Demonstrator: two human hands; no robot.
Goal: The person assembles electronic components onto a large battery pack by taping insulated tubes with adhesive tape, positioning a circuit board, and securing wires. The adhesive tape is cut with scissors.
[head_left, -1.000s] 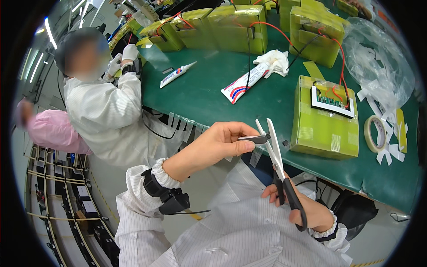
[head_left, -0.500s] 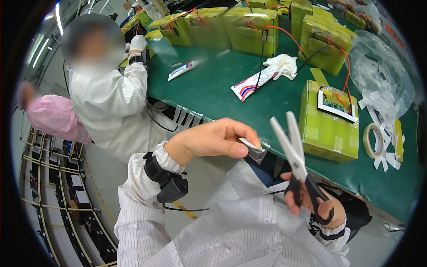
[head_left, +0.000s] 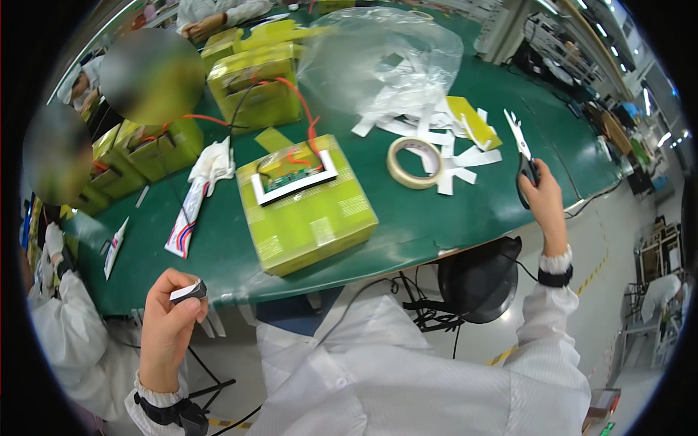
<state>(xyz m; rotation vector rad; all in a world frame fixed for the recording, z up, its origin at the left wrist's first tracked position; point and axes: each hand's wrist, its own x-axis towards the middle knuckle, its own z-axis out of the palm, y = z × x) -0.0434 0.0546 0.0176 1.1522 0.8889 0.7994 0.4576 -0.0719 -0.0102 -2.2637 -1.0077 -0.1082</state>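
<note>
My left hand point(head_left: 169, 320) is closed, pinching a small black-and-white foam strip point(head_left: 188, 292) between thumb and fingers just off the table's front edge. Out to the right, my right hand point(head_left: 547, 196) grips black-handled scissors point(head_left: 518, 138) by the handles, with the blades pointing away from me over the green table point(head_left: 407, 240). Between my hands sits a yellow-green wrapped battery pack point(head_left: 309, 225). On its top lies a green circuit board point(head_left: 292, 179) framed by white strips, with red and black wires.
A roll of tape point(head_left: 397, 173) lies beside white paper strips point(head_left: 456, 173) and a clear plastic bag point(head_left: 378, 58). Left of the pack are a large glue tube point(head_left: 185, 218), a crumpled white cloth point(head_left: 213, 167) and a small tube point(head_left: 115, 248). More packs point(head_left: 254, 94) stand behind; co-workers sit left and across.
My view has swung to the right. My right hand has carried the scissors out to the right over the table, away from my left hand, which still holds the foam strip.
</note>
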